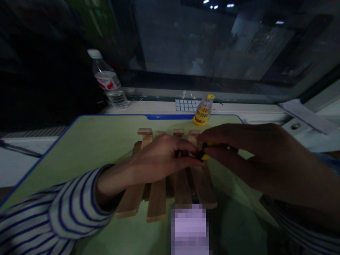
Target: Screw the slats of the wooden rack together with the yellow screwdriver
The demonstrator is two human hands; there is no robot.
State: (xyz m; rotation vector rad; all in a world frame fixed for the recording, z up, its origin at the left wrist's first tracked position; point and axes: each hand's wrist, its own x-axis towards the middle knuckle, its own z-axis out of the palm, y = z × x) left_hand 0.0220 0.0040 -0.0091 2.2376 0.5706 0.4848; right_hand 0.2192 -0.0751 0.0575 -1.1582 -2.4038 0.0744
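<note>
A wooden slatted rack (157,203) lies on the pale green tabletop, its slats running toward me and short blocks at their far ends. Over its slats reaches my left hand (159,156), thumb and fingers closed at the black end of a small black-and-yellow object (204,156). My right hand (255,152) comes in from the right and pinches the yellow part of the same object above the rightmost slat. The fingers cover most of it, so its kind cannot be made out. Striped sleeves show on my forearms.
A clear water bottle (108,83) with a white cap stands at the back left. A small bottle with a yellow cap (204,110) stands near the table's far edge, beside a blue-gridded sheet (186,105). Behind is a dark window. A pixelated lilac patch (190,230) is at the front.
</note>
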